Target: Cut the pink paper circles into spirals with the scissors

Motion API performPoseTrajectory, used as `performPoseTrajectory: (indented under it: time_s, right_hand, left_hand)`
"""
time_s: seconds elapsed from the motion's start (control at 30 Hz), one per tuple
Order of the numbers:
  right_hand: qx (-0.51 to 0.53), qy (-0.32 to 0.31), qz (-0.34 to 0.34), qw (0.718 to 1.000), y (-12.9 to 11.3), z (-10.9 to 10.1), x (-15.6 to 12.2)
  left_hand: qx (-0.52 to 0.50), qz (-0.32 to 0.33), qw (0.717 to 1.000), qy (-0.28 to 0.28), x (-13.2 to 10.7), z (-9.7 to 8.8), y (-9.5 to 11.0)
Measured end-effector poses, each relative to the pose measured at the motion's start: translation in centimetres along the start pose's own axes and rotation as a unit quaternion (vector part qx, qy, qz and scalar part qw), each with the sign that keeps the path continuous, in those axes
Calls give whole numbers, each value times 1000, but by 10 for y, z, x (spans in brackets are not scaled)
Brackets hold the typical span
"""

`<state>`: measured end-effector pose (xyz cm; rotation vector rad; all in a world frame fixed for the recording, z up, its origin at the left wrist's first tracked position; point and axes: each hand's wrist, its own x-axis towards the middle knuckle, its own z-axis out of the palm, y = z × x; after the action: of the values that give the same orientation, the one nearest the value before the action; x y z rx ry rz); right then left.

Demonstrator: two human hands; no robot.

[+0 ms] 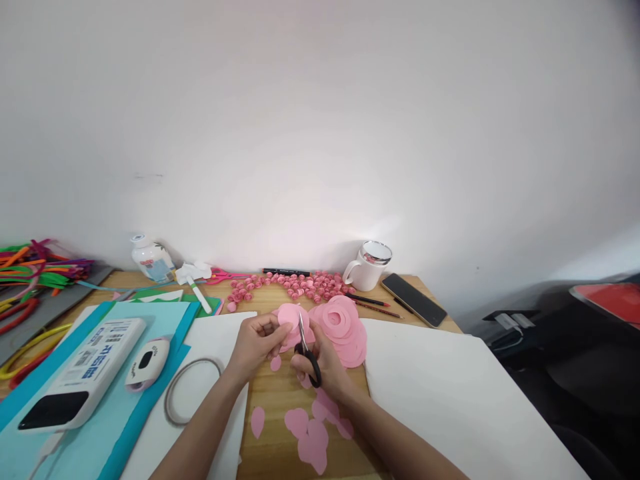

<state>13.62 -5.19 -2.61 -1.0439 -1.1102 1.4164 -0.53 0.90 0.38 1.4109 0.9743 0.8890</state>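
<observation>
Bare, slender left fingers (281, 333) and right fingers (321, 343) are seen. Behind them, narrow wrists (236, 375) are shown, smoothly rounded. Farther back from the fingers, the left forearm (200, 427) and right forearm (400, 437) are gradually widened, likewise bared, and cut off by the view's lower edge. Fingernail detail cannot be made out.

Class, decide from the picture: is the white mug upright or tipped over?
Upright: the white mug stands on the wooden table with its mouth at the top.
</observation>
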Motion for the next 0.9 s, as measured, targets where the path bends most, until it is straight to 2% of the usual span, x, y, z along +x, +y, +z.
performPoseTrajectory:
  time_s: [0.23,0.5,0.9]
  right_hand:
    - [0,3,-6,1000,-1,1,0]
    - [7,-13,-22,1000,10,-3,2]
    - [21,-19,-6,1000,14,-4,2]
  left_hand:
    - [6,-5,1000,-10,-1,0,1]
    - [-21,2,1000,0,1,-1,-1]
    - [-52,1,997,50,0,0,9]
